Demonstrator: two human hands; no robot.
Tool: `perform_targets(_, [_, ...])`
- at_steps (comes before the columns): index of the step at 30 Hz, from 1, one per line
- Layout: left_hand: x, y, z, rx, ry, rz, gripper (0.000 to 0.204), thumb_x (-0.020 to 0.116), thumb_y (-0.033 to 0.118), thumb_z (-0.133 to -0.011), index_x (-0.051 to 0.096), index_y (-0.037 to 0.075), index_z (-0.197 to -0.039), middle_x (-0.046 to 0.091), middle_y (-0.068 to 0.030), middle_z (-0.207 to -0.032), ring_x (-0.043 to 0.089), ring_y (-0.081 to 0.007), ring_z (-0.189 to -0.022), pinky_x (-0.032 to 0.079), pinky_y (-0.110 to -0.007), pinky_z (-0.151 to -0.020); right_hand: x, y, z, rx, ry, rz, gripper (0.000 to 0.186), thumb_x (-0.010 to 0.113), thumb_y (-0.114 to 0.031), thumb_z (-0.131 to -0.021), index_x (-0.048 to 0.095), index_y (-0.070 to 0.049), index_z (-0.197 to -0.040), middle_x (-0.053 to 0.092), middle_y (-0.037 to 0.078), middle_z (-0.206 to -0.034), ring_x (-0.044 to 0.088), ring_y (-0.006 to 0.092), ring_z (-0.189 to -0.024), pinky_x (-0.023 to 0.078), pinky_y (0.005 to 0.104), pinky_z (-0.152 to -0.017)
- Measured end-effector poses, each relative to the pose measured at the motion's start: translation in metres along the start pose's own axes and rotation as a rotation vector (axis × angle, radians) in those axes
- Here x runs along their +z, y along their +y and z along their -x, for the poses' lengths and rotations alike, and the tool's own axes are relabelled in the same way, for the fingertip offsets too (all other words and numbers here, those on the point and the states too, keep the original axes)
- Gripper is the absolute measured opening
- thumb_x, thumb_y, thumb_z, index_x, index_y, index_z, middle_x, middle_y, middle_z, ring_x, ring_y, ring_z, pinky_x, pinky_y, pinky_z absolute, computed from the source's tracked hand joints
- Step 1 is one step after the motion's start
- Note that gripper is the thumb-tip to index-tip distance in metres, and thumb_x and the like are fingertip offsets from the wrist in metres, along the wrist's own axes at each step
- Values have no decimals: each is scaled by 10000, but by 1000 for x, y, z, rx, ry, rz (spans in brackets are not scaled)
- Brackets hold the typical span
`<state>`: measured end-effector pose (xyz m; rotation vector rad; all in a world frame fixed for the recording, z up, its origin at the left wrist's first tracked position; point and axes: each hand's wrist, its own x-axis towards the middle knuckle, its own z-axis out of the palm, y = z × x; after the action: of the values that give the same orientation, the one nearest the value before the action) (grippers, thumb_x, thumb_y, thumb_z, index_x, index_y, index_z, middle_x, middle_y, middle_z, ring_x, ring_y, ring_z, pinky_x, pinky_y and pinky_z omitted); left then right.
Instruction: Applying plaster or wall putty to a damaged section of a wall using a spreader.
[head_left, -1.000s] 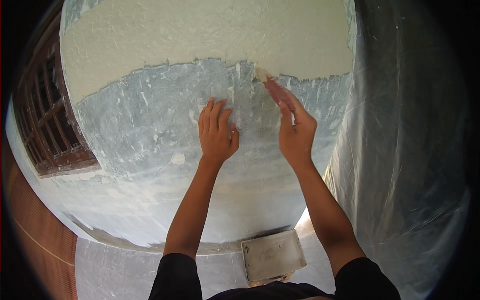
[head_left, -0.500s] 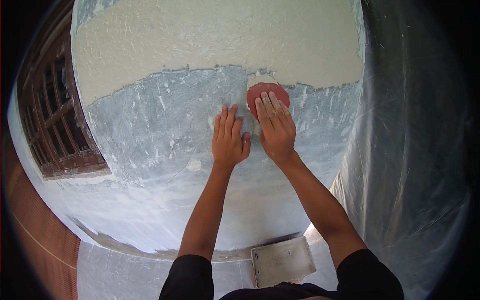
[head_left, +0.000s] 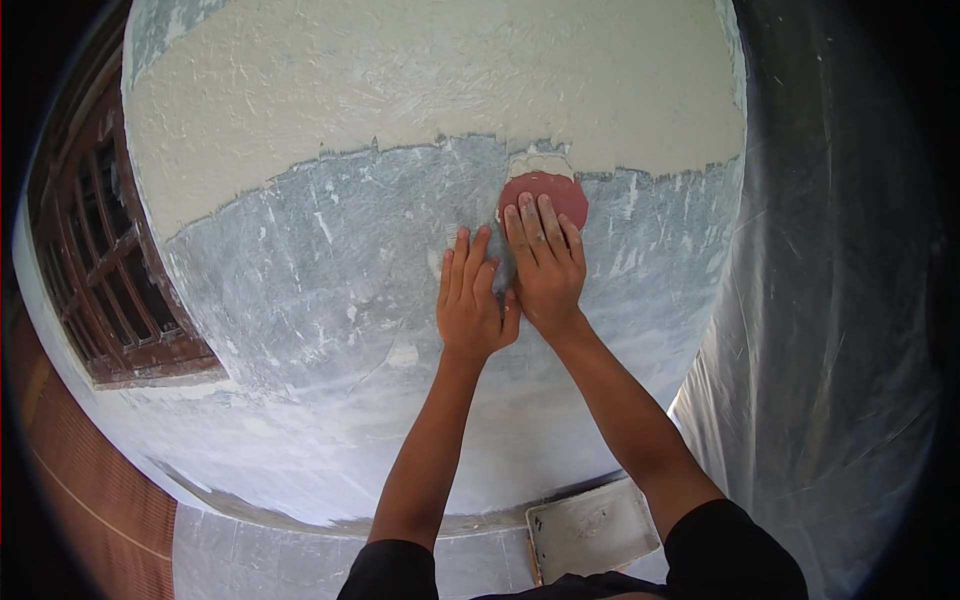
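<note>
Against the patchy grey wall [head_left: 320,290], my right hand [head_left: 546,268] presses a rounded red spreading pad [head_left: 562,190] with its fingers laid flat over it. Some cream paste [head_left: 540,163] shows along the pad's upper edge, just under the ragged border of the cream coat [head_left: 420,70] that covers the upper wall. My left hand [head_left: 477,300] lies palm down on the grey surface just left and below the pad, fingers stretched out with nothing held, close beside my right hand.
A brown barred window [head_left: 115,270] is set in the wall at left. A reddish mat [head_left: 100,480] lies at lower left. A dirty rectangular tray [head_left: 585,530] rests at the wall's foot on a grey floor [head_left: 250,550]. Clear plastic sheeting [head_left: 820,330] hangs at right.
The red pad was angled in my right hand a second ago and is now flat on the wall, slightly lower. My left hand has moved rightward, closer to my right hand.
</note>
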<state>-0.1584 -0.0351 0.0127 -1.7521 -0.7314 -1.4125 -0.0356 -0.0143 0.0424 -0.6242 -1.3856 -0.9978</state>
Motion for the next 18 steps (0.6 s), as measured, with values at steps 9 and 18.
perform_targets(9, [2, -2, 2, 1, 42, 80, 444, 508, 96, -782, 427, 8, -1209, 471, -243, -1420, 381, -461, -1362, 263, -579, -1117, -3, -5, 3, 26, -20, -8, 416, 535, -152, -878, 619, -41, -1270, 606, 134, -1315, 568, 291, -1230, 419, 419, -989])
perform_targets(18, [4, 0, 1, -2, 1, 26, 454, 503, 91, -759, 441, -1, -1199, 452, -226, -1432, 360, -451, -1374, 268, -576, -1118, -32, 4, 16, -26, -124, -39, 431, 564, -80, -838, 612, -27, -1264, 604, 157, -1297, 566, 306, -1221, 425, 426, -1014])
